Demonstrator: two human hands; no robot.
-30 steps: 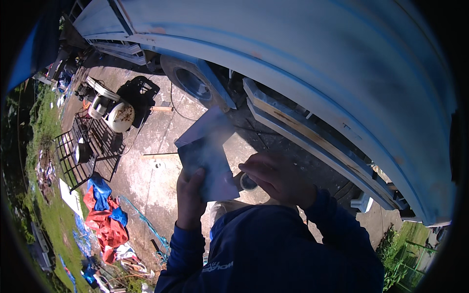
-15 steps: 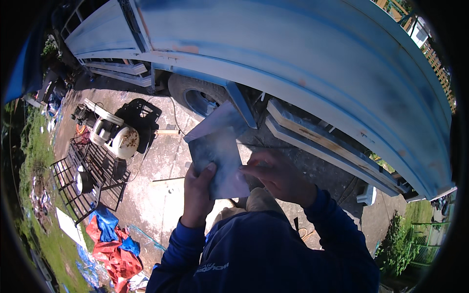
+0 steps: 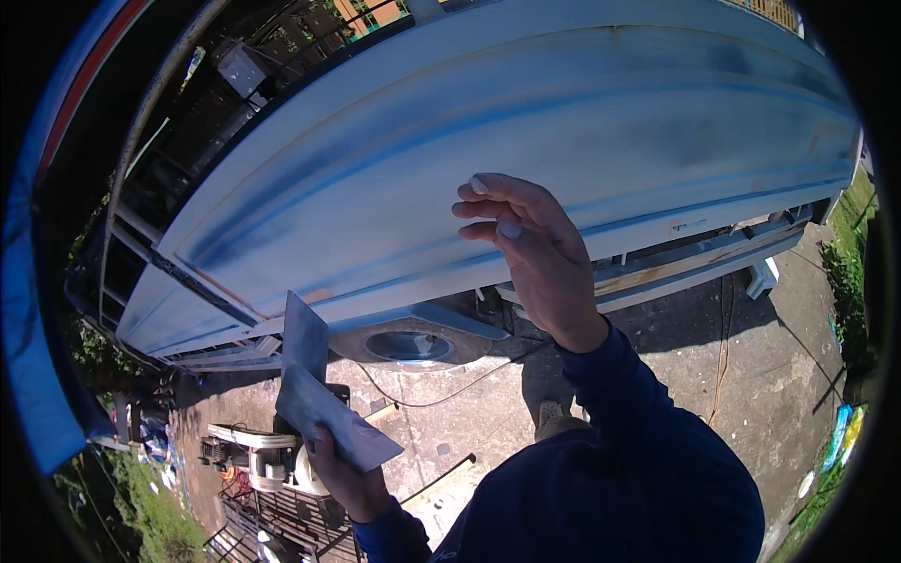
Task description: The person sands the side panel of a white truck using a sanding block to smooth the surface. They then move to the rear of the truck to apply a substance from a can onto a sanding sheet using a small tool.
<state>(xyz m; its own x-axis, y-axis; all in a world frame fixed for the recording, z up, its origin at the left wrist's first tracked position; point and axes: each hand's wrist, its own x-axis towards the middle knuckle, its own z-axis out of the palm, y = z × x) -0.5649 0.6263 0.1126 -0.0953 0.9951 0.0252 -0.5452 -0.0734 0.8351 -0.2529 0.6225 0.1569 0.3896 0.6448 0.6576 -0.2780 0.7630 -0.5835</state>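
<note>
My left hand (image 3: pixel 340 474), at the lower centre-left, grips a grey folded sheet (image 3: pixel 347 422), its thumb on the sheet's face. The sheet's other half stands upright above the hand. My right hand (image 3: pixel 535 258) is raised before a faded blue-grey vehicle body panel (image 3: pixel 680 141), fingers apart and loosely bent, pale marks on the fingertips. Nothing shows in it, and whether it touches the panel I cannot tell.
Under the panel are a wheel (image 3: pixel 408 345) and long rails (image 3: pixel 694 267). A compressor (image 3: pixel 272 464), a black metal rack (image 3: pixel 249 530) and a hose (image 3: pixel 450 389) lie on the concrete (image 3: pixel 779 375). A blue tarp (image 3: pixel 33 375) hangs at the left; grass borders both sides.
The view has tilted up toward the panel. My right hand has left the sheet and risen with fingers spreading. My left hand, still holding the sheet, now sits lower and further left.
</note>
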